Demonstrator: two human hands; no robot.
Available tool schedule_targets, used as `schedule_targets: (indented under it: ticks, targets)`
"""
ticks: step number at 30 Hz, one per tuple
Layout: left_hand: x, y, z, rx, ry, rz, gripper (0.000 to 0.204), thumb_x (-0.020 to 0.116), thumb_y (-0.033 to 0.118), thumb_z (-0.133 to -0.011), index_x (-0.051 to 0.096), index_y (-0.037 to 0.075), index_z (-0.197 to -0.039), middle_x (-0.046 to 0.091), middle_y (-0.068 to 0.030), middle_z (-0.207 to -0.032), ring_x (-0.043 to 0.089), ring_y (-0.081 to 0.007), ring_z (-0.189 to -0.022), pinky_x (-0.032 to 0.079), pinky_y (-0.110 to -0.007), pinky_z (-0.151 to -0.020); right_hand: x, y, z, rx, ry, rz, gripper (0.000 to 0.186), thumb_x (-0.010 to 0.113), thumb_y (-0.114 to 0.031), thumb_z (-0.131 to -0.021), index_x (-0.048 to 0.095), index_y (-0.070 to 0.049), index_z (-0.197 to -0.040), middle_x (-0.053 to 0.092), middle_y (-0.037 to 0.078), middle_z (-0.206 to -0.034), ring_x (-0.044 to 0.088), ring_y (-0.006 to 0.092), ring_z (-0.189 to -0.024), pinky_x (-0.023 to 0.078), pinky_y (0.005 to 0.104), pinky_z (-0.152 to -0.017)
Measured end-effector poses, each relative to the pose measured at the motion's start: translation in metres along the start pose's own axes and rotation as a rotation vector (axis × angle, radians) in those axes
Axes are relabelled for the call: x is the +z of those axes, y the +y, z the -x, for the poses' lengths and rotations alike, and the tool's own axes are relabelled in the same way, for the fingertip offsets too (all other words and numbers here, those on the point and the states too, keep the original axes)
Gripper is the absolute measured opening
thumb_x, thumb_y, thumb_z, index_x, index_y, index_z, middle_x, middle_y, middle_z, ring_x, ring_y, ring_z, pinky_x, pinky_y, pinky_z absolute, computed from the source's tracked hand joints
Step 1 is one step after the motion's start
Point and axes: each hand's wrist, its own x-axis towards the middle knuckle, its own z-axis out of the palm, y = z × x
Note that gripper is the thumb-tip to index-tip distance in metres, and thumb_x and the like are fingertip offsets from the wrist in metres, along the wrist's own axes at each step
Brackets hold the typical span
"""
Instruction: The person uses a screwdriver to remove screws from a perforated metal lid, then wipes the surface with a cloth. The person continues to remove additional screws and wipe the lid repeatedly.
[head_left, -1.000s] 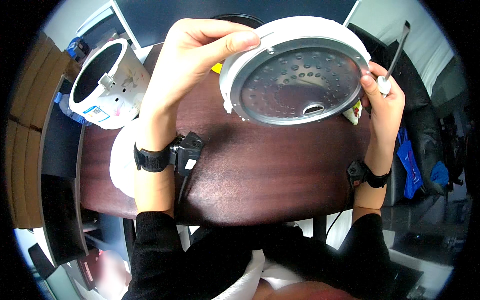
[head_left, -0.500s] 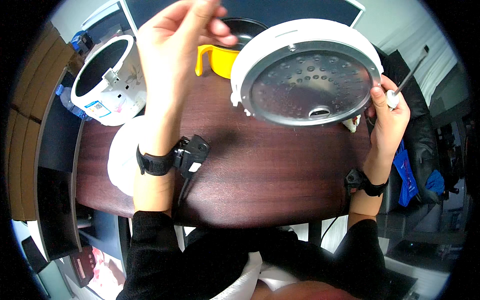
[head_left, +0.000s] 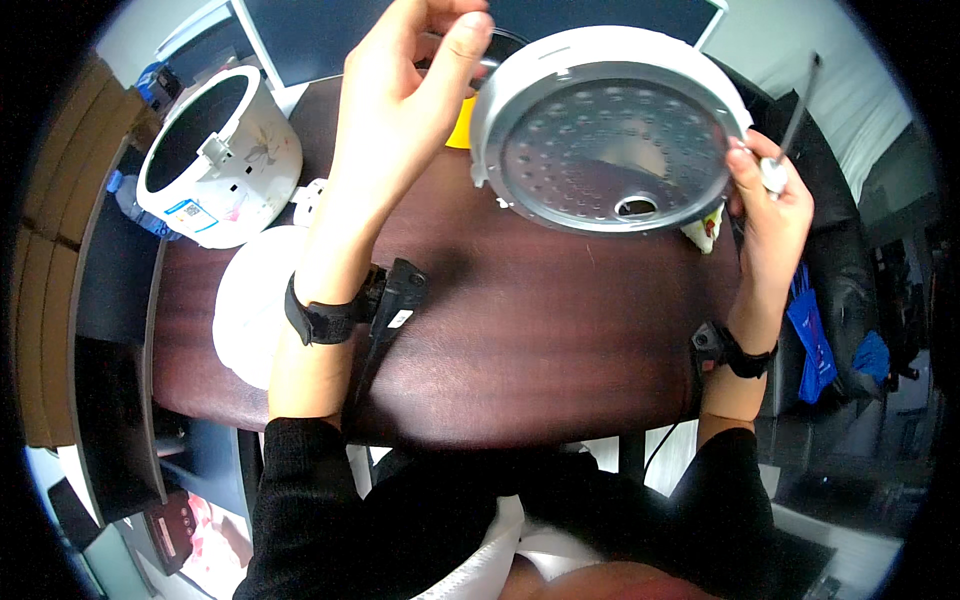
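My right hand (head_left: 770, 210) grips a round white appliance lid (head_left: 590, 40) by its right side, showing the dimpled metal inner plate (head_left: 600, 140) with an oval hole. The same hand holds a screwdriver (head_left: 774, 175), shaft pointing up. Up beside the lid's left edge is my left hand (head_left: 420, 85), fingers loosely curved and apart, with nothing visible in them. Partly hidden behind it are a yellow pot (head_left: 461, 130) and a dark bowl. A white appliance body (head_left: 250, 190) with a floral print stands at left. A rounded white part (head_left: 250, 310) lies beside my left forearm.
The dark wooden table (head_left: 540, 330) has a dark panel (head_left: 500, 15) behind it. A plastic bottle (head_left: 135, 205) and stacked cardboard boxes (head_left: 45, 260) are at left. A black leather chair (head_left: 830, 230) with blue bags (head_left: 810, 340) stands at right.
My left hand has let go of the lid's upper left edge, rising and then shifting rightward beside it. The lid in my right hand dipped rightward, then came back up slightly.
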Motion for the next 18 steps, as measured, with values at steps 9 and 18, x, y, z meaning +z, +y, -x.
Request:
schedule_targets:
  ticks: [9, 18]
  targets:
    - [0.014, -0.026, 0.012, 0.207, -0.365, -0.306, 0.047, 0.083, 0.02, -0.075, 0.062, 0.004, -0.114, 0.07, -0.0084, -0.097, 0.066, -0.013, -0.091, 0.052, -0.028, -0.079, 0.025, -0.002, 0.009, -0.011, -0.23, 0.134, 0.022, 0.079, -0.009, -0.08, 0.068, 0.001, -0.095, 0.072, 0.006, -0.088, 0.064, 0.0071, -0.08, 0.05, 0.0199, -0.072]
    - [0.022, -0.014, 0.025, 0.183, -0.478, -0.497, 0.034, 0.081, 0.027, -0.076, 0.067, 0.004, -0.097, 0.069, -0.0087, -0.076, 0.068, -0.0149, -0.07, 0.052, -0.029, -0.064, 0.037, 0.006, 0.02, -0.209, -0.341, 0.313, 0.029, 0.084, -0.02, -0.074, 0.071, -0.004, -0.094, 0.07, 0.007, -0.077, 0.064, 0.0091, -0.067, 0.049, 0.0253, -0.061]
